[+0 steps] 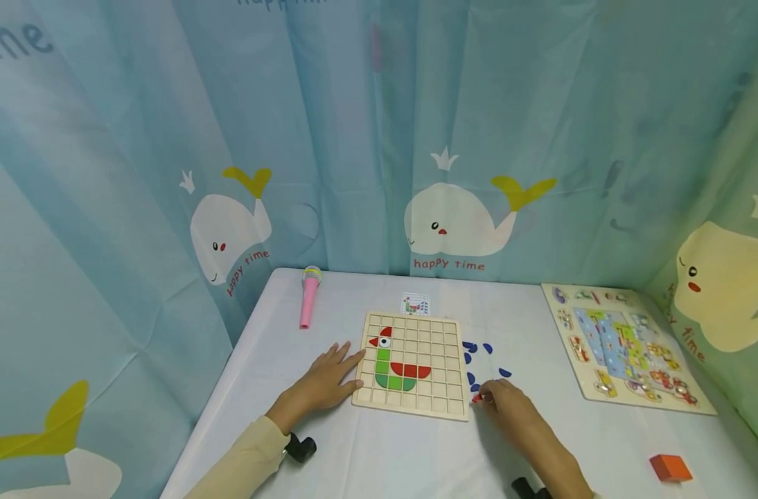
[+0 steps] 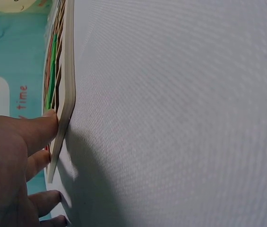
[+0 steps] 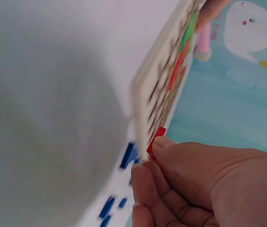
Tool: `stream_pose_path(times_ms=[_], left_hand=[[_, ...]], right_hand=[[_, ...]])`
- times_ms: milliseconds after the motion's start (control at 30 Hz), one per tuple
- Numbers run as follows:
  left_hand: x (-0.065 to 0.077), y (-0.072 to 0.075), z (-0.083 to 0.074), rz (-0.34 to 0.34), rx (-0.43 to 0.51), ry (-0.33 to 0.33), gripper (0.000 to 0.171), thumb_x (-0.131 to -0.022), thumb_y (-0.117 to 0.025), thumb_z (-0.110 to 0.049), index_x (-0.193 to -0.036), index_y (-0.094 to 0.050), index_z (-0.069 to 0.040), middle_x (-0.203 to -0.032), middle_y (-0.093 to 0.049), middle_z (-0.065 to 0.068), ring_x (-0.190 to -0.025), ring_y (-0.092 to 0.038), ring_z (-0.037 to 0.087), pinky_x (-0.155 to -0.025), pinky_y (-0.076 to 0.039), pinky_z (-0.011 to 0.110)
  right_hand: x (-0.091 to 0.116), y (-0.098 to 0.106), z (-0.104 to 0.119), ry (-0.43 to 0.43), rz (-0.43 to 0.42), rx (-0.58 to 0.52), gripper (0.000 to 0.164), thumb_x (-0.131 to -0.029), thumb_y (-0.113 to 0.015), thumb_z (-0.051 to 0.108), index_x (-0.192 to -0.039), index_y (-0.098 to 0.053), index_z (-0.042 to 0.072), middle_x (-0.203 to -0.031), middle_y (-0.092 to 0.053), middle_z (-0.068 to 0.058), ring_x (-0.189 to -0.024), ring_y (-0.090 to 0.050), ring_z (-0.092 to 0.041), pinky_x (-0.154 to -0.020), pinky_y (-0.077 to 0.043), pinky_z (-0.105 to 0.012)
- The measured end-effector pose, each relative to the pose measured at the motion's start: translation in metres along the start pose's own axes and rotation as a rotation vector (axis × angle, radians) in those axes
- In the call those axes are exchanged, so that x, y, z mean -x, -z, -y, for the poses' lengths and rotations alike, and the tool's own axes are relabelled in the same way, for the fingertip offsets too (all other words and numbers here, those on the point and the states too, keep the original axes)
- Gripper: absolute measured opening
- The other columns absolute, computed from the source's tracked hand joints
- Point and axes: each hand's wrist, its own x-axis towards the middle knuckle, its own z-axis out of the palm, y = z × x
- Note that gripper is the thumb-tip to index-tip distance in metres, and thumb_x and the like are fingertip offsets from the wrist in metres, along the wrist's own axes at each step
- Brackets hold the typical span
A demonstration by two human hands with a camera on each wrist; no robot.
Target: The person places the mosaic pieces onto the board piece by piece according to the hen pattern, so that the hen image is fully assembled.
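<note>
A wooden grid board [image 1: 410,414] lies on the table, with red, green and white pieces set in it in the shape of a bird. My left hand [image 1: 323,380] rests at the board's left edge, fingers spread; in the left wrist view the thumb [image 2: 43,128] touches the rim. Beside the board's lower right corner, my right hand [image 1: 510,405] pinches a small red piece [image 3: 158,138] between thumb and fingertips. Several blue semicircular pieces [image 1: 505,373] lie loose along the board's right side, close to the right hand.
A small picture card [image 1: 415,303] lies behind the board. The pink toy microphone [image 1: 307,298] is at the back left. On the right are a picture puzzle board [image 1: 578,346] and, nearer, an orange-red block [image 1: 671,468]. A whale-print curtain [image 1: 354,138] hangs behind the table.
</note>
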Motion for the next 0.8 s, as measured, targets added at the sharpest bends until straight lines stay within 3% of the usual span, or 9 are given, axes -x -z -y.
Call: stream_pose_path(times_ms=[333,567,800], left_hand=[[0.000,0.000,0.001,0.007,-0.004,-0.001,0.066,-0.107,-0.058,-0.047,-0.165,-0.039,-0.022,-0.173,-0.028,0.015,-0.161,-0.019,0.042,-0.128,-0.023,0.063],[-0.001,-0.001,0.002,0.008,0.003,0.001,0.066,-0.106,-0.059,-0.047,-0.165,-0.039,-0.023,-0.173,-0.028,0.015,-0.162,-0.019,0.041,-0.128,-0.022,0.063],[-0.001,-0.001,0.002,0.010,-0.007,-0.004,0.066,-0.107,-0.057,-0.047,-0.165,-0.039,-0.023,-0.173,-0.028,0.014,-0.162,-0.020,0.041,-0.128,-0.022,0.062]], right_hand=[[-0.018,-0.008,0.057,0.067,0.027,-0.181,0.008,-0.091,-0.075,-0.002,-0.098,-0.073,0.000,-0.088,-0.065,-0.002,-0.081,-0.061,-0.013,-0.070,-0.057,-0.031],[-0.032,-0.027,0.094,0.193,0.047,-0.057,0.010,-0.089,-0.081,0.002,-0.097,-0.075,0.003,-0.088,-0.066,0.000,-0.080,-0.061,-0.013,-0.072,-0.058,-0.032],[-0.035,-0.046,0.108,0.316,-0.004,0.027,0.014,-0.083,-0.086,0.003,-0.091,-0.074,0.002,-0.085,-0.067,-0.003,-0.072,-0.058,-0.012,-0.066,-0.055,-0.032]])
